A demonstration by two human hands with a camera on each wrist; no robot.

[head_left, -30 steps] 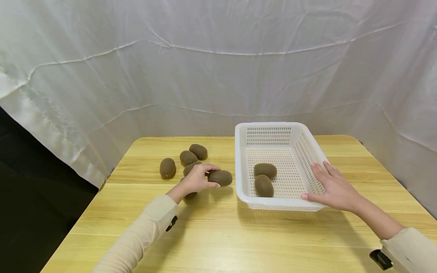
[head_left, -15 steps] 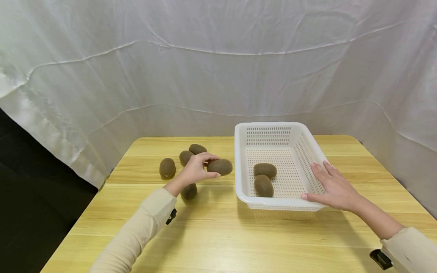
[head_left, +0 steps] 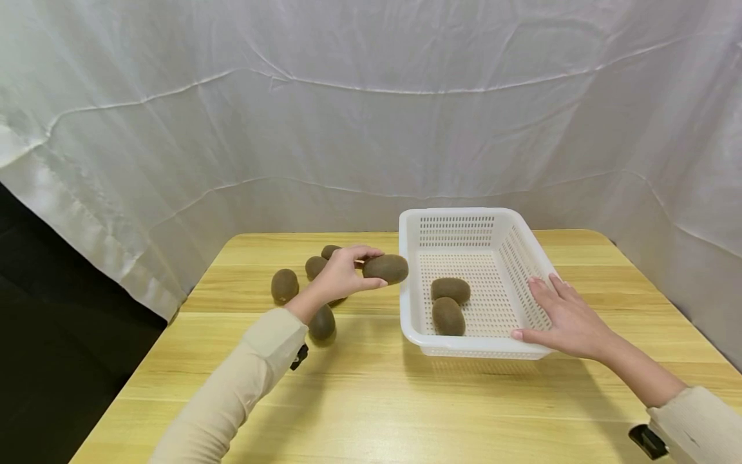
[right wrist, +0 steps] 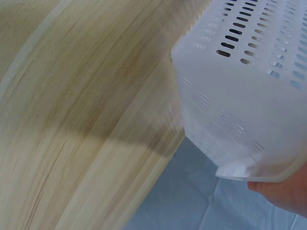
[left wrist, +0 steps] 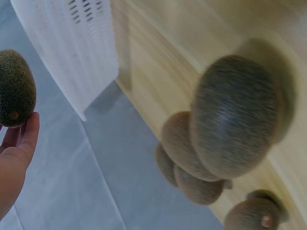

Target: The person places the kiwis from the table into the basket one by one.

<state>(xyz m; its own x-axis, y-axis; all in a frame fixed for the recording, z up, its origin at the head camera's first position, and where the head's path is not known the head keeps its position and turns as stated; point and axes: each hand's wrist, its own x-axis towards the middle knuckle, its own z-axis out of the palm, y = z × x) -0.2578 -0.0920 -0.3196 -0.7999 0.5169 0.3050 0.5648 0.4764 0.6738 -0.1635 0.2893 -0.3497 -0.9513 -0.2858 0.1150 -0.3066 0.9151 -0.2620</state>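
My left hand [head_left: 342, 276] pinches a brown kiwifruit [head_left: 386, 269] between thumb and fingers, above the table near the left rim of a white slotted plastic basket [head_left: 410, 283]. The held kiwifruit [left wrist: 15, 88] also shows at the left edge of the left wrist view. Inside the basket, two kiwifruits lie touching, one [head_left: 450, 290] behind the other [head_left: 448, 316]. My right hand [head_left: 570, 322] rests on the basket's near right corner, fingers spread over the right rim and thumb at the front rim. In the right wrist view only part of that hand [right wrist: 283, 191] shows.
Several more kiwifruits lie on the wooden table [head_left: 359, 399] left of the basket, among them one at the far left [head_left: 285, 286] and one beside the left wrist [head_left: 322, 324]. Some are partly hidden by the left hand. A pale curtain [head_left: 371, 129] hangs behind the table.
My left hand has raised the kiwifruit from close above the table and carried it slightly right, to the basket's left rim. The right hand and the basket stay where they were.
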